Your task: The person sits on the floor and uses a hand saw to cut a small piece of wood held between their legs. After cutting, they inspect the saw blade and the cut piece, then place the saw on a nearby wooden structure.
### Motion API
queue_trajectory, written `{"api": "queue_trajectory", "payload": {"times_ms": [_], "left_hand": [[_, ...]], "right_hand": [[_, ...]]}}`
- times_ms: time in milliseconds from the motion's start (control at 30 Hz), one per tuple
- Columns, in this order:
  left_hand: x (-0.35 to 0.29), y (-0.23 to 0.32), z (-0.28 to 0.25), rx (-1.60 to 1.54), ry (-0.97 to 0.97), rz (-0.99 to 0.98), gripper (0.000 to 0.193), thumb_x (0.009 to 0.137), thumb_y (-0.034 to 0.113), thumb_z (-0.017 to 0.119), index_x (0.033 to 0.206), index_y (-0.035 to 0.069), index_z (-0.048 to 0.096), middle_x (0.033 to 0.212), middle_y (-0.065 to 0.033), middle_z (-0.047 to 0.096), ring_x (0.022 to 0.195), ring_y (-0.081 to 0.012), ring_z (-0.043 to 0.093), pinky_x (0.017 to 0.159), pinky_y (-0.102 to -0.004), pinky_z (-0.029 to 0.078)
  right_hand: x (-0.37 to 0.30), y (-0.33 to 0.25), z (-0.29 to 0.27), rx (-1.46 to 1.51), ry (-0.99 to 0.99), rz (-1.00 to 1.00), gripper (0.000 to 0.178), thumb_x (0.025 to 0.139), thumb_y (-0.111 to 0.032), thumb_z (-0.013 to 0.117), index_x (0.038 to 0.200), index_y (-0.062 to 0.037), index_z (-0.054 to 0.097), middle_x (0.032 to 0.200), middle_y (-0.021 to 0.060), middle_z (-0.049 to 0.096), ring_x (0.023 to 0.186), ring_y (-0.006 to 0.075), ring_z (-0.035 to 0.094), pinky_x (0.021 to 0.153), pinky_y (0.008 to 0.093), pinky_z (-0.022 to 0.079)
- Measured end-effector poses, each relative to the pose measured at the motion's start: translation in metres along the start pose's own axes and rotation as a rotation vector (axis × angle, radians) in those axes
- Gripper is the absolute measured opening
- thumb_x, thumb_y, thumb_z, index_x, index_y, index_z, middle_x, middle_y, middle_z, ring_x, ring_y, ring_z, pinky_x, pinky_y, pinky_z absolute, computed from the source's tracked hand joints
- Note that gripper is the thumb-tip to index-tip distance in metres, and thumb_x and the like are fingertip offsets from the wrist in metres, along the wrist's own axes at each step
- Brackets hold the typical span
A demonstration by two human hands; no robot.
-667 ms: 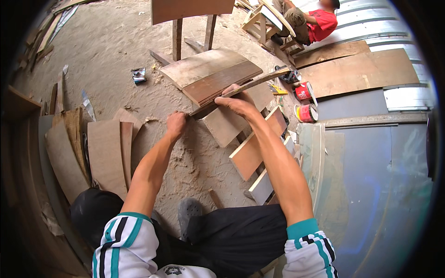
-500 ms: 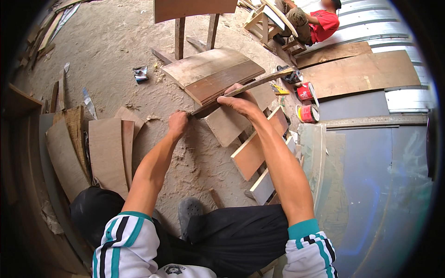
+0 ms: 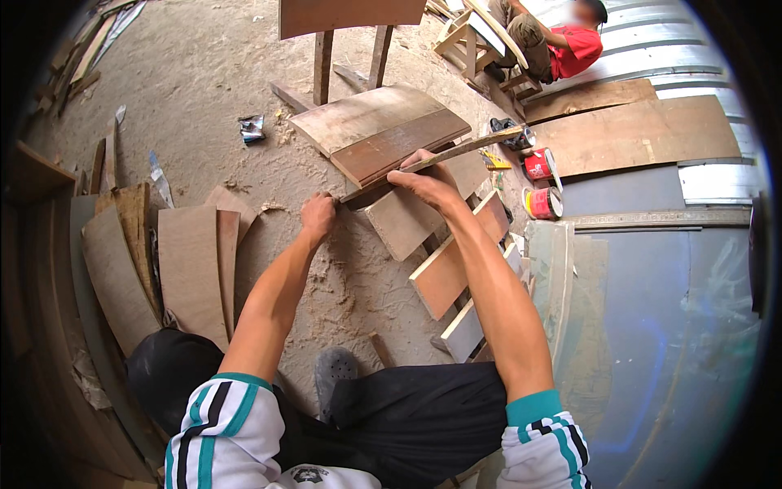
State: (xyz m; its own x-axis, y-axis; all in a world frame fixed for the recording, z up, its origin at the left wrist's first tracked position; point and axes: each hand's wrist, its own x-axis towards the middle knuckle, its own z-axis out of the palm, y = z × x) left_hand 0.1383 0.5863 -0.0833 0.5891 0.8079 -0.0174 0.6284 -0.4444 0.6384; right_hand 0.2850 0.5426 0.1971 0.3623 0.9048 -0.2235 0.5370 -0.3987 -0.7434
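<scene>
A thin, narrow wooden strip (image 3: 476, 145) runs slantwise in front of me, its far end pointing up to the right. My right hand (image 3: 425, 181) grips it near its middle, thumb and fingers pinched around it. At the strip's lower left end is my left hand (image 3: 318, 215), fingers curled closed on it. Just beyond the strip lies a curved panel of joined boards (image 3: 379, 122), pale on one half and darker brown on the other. Below my right hand, a short plywood piece (image 3: 403, 222) is partly covered by the hand and strip.
Shorter boards (image 3: 450, 281) lie in a row beside my right forearm. Red cans (image 3: 544, 202) and a yellow-handled tool (image 3: 494, 160) stand to the right. Curved offcuts (image 3: 193, 265) lean at left. A seated person in red (image 3: 574, 55) works at the far right.
The whole scene has shifted slightly right and down in the picture. Both hands keep their hold on the strip, with hardly any movement along it.
</scene>
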Motion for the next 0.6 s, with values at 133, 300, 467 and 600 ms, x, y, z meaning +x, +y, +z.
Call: {"api": "queue_trajectory", "payload": {"times_ms": [133, 300, 467, 600], "left_hand": [[0.0, -0.001, 0.002, -0.014, 0.0, -0.007, 0.025, 0.094, 0.029, 0.053, 0.099, 0.015, 0.074, 0.105, -0.0079, 0.068, 0.107, -0.0302, 0.06, 0.09, -0.0442, 0.049], [0.002, 0.001, -0.002, -0.02, -0.071, -0.046, 0.026, 0.091, 0.02, 0.051, 0.102, 0.016, 0.074, 0.112, -0.0101, 0.063, 0.114, -0.0285, 0.055, 0.095, -0.0431, 0.045], [0.004, 0.001, -0.011, 0.037, -0.146, -0.066, 0.026, 0.092, 0.022, 0.052, 0.106, 0.016, 0.072, 0.118, -0.0101, 0.058, 0.119, -0.0284, 0.05, 0.098, -0.0438, 0.043], [0.005, -0.002, -0.013, 0.022, -0.172, -0.061, 0.027, 0.092, 0.023, 0.052, 0.109, 0.016, 0.071, 0.12, -0.0104, 0.057, 0.12, -0.0283, 0.049, 0.099, -0.0437, 0.042]], "right_hand": [[-0.002, -0.004, 0.001, -0.004, -0.023, 0.007, 0.039, 0.069, -0.031, 0.085, 0.087, -0.0048, 0.063, 0.081, 0.0043, 0.064, 0.081, 0.0146, 0.058, 0.073, 0.0302, 0.048], [0.001, -0.001, 0.001, -0.05, 0.001, 0.008, 0.034, 0.069, -0.026, 0.085, 0.084, -0.0071, 0.061, 0.079, 0.0009, 0.061, 0.078, 0.0116, 0.056, 0.07, 0.0284, 0.046], [0.003, 0.001, 0.0, -0.064, -0.032, 0.021, 0.037, 0.071, -0.031, 0.083, 0.087, -0.0056, 0.06, 0.082, 0.0024, 0.06, 0.083, 0.0133, 0.054, 0.073, 0.0304, 0.045], [0.004, 0.0, 0.0, -0.078, -0.035, 0.027, 0.036, 0.071, -0.031, 0.082, 0.086, -0.0059, 0.06, 0.082, 0.0027, 0.061, 0.083, 0.0137, 0.055, 0.073, 0.0306, 0.045]]}}
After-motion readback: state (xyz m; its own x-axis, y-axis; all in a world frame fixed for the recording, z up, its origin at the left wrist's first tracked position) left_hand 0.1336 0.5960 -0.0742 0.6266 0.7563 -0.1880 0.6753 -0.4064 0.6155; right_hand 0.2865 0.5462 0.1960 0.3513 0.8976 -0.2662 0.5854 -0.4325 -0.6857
